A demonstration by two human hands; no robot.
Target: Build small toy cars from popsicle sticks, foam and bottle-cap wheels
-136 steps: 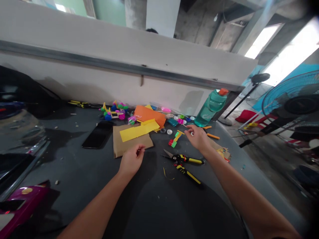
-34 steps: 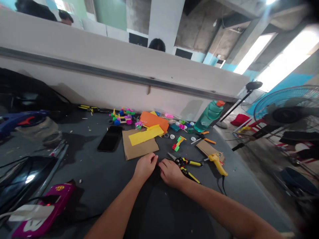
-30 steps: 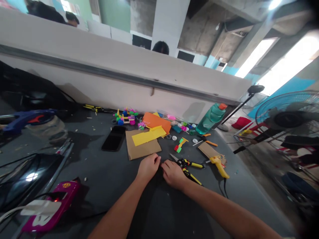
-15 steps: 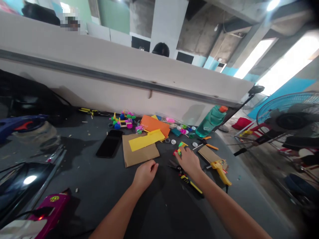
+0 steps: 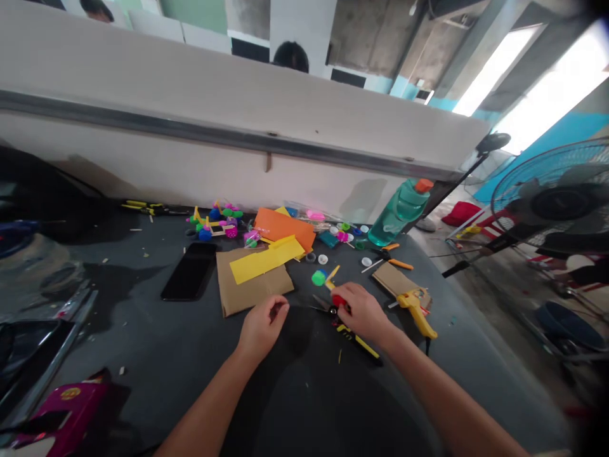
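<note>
My right hand (image 5: 360,310) pinches a small toy piece with a yellow strip (image 5: 333,277), a green disc (image 5: 318,278) and a red part (image 5: 338,300) partly under my fingers. Below that hand lie pliers (image 5: 354,343) with black and yellow handles, their jaws pointing left. My left hand (image 5: 262,325) is loosely curled with no object visible in it, close to the front edge of a cardboard piece (image 5: 254,294). A folded yellow paper (image 5: 264,260) rests on the cardboard.
A phone (image 5: 190,271) lies left of the cardboard. Orange paper (image 5: 285,228) and colourful small toys (image 5: 216,222) sit behind. On the right are a green bottle (image 5: 398,216), orange-handled scissors (image 5: 399,264) and a yellow glue gun (image 5: 417,313). A fan (image 5: 554,200) stands beyond the table's edge.
My right hand has come slightly toward me with the toy piece, now over the pliers' jaws; the green disc and yellow strip show more clearly. My left hand stays curled. The view has shifted.
</note>
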